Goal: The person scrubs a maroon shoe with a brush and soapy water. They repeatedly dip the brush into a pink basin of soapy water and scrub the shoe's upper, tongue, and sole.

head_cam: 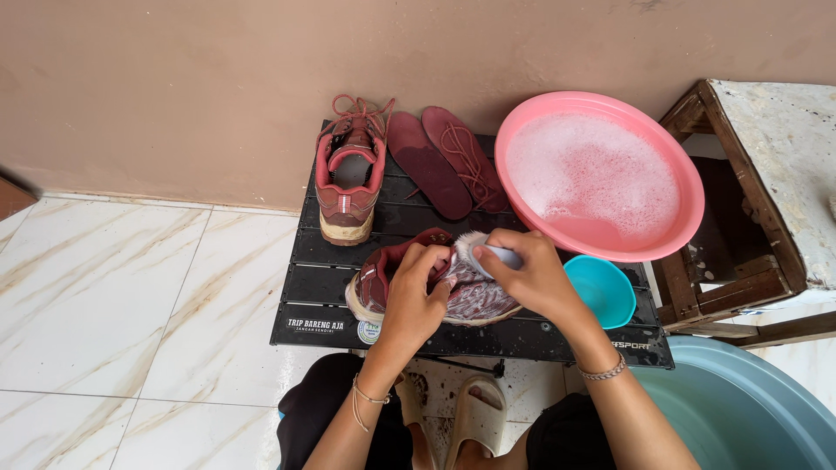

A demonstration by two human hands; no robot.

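Note:
A dark red sneaker point(475, 300) lies on its side on a low black slatted table point(322, 287), wet and soapy. My left hand point(416, 292) grips it at the opening, fingers tucked inside. My right hand point(527, 270) holds a scrub brush point(477, 251) with white bristles, pressed against the shoe's upper. The second sneaker point(350, 178) stands upright at the table's back left, laces loose. Two dark red insoles point(444, 161) lie side by side next to it.
A pink basin point(688, 187) of foamy water sits at the table's right rear. A small turquoise bowl point(605, 292) rests beside my right wrist. A large blue-grey tub point(749, 409) stands lower right, a wooden stool point(749, 174) at right. The floor is white marble tile.

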